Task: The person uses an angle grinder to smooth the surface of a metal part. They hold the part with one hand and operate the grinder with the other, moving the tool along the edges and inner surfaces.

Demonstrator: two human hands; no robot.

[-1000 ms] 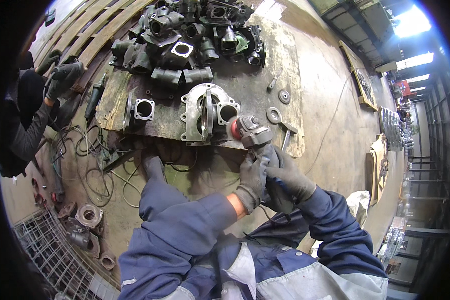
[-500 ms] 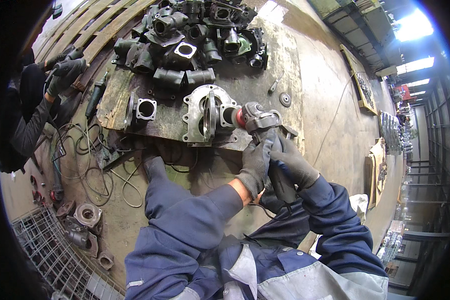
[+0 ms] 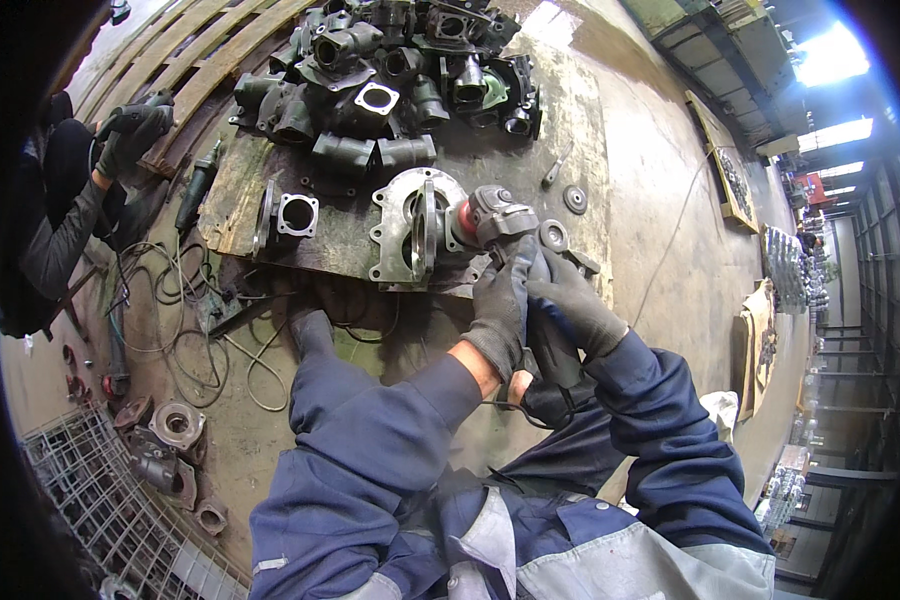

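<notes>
Both my gloved hands are wrapped round an angle grinder (image 3: 502,218). My left hand (image 3: 500,300) grips it just behind the grey gear head. My right hand (image 3: 582,305) closes over the body from the other side. The grinder's red disc (image 3: 466,220) is up against the square flange end of a metal flanged casting (image 3: 423,225); whether they touch I cannot tell. That casting stands on the wooden board (image 3: 580,130) with a round plate facing upright. To its left sits a smaller casting with a square flange (image 3: 297,214).
A heap of dark castings (image 3: 370,85) covers the board's far side. A loose disc (image 3: 574,199) and a small tool (image 3: 557,164) lie at right. Another grinder (image 3: 198,188) rests at the left edge, near cables (image 3: 175,290). A co-worker's gloved hand (image 3: 135,140) holds a power tool.
The grinder and both my hands have shifted slightly left and up, with the disc moving along the flange end. The co-worker's hand at far left has moved a little.
</notes>
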